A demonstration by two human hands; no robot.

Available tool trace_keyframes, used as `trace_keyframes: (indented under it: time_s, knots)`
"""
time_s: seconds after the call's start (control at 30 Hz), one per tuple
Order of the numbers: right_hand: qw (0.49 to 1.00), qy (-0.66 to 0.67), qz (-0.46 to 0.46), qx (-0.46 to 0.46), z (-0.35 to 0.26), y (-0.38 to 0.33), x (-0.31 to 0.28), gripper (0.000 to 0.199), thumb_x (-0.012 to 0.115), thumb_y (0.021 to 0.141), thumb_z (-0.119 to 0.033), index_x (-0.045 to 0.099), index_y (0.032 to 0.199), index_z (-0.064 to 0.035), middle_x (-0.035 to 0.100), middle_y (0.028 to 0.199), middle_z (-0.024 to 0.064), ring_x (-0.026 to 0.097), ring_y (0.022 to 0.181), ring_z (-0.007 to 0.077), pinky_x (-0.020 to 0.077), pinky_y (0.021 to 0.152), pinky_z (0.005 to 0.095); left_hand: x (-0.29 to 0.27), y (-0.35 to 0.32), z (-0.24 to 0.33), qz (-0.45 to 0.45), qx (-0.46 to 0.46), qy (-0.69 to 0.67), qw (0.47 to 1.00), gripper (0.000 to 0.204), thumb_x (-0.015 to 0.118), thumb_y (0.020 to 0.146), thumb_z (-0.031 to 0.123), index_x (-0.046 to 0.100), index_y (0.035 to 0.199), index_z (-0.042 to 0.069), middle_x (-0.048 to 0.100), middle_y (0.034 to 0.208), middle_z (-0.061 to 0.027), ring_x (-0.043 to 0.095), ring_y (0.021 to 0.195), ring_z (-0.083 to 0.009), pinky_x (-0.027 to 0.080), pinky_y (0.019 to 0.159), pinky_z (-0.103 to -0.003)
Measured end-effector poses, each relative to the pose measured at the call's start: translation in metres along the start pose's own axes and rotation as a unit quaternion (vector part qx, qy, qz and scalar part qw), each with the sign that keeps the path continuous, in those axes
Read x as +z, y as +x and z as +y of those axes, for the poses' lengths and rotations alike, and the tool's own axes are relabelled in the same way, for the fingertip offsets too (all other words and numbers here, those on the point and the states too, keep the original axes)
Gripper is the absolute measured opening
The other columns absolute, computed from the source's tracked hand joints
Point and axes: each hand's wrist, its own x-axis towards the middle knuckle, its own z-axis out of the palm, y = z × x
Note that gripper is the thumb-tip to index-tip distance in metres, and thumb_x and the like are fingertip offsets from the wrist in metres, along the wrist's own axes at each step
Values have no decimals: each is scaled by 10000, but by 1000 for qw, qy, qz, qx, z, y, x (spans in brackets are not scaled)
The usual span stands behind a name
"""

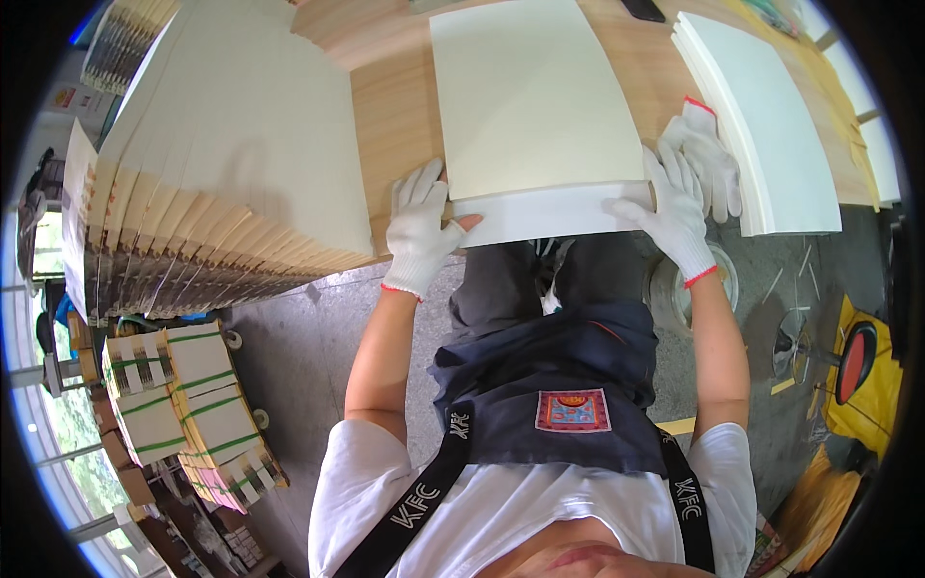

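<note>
A large cream sheet or board (535,96) lies on the wooden table in front of me. Along its near edge runs a white strip (549,214), which reaches the table's front edge. My left hand (420,223), in a white knit glove with the thumb tip bare, rests at the strip's left end, fingers stretched out and thumb touching the strip. At the other end, my gloved right hand (672,210) lies with fingers extended along the sheet's right edge and its thumb on the strip. A loose white glove (711,159) with a red cuff lies just right of that hand.
A tall pile of cream boards (241,125) fills the table's left side. At the right stands a stack of white boards (771,125). A dark phone-like object (644,10) lies at the far edge. Strapped bundles (183,405) stand on the floor at left; a round container (718,279) is below the table.
</note>
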Motion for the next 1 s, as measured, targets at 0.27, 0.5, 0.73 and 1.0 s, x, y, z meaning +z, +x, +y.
trace_keyframes:
  time_s: [0.27,0.5,0.73,1.0]
  knots:
    - [1000,28,13,-4,-12,-1,9,1026,665,735,-725,409,1479,-67,327,1548,235,239,1466,384,172,1193,492,-17,-3,-4,-14,-2,41,999,727,839,697,314,579,1304,11,503,1445,-173,443,1336,-365,372,1111,-427]
    - [1000,5,5,-1,-6,0,-2,1028,664,733,-730,408,1482,-73,318,1558,217,229,1470,381,173,1196,487,-5,-1,4,-6,-12,22,1000,695,837,700,326,591,1262,0,497,1443,-158,440,1327,-352,356,1111,-426]
    - [999,-2,10,-45,9,-2,-1,899,644,829,-628,395,1484,-64,326,1555,208,258,1459,380,203,1192,482,-4,-3,4,1,-35,47,998,704,818,744,292,554,1329,2,467,1472,-177,435,1334,-375,402,1086,-419]
    - [911,411,-26,-4,38,1,-20,471,523,1020,-257,498,1430,-27,485,1477,149,388,1420,254,281,1168,344,-20,13,79,1,129,-12,992,556,875,554,258,694,1062,119,657,1094,-49,596,1056,-287,480,905,-388]
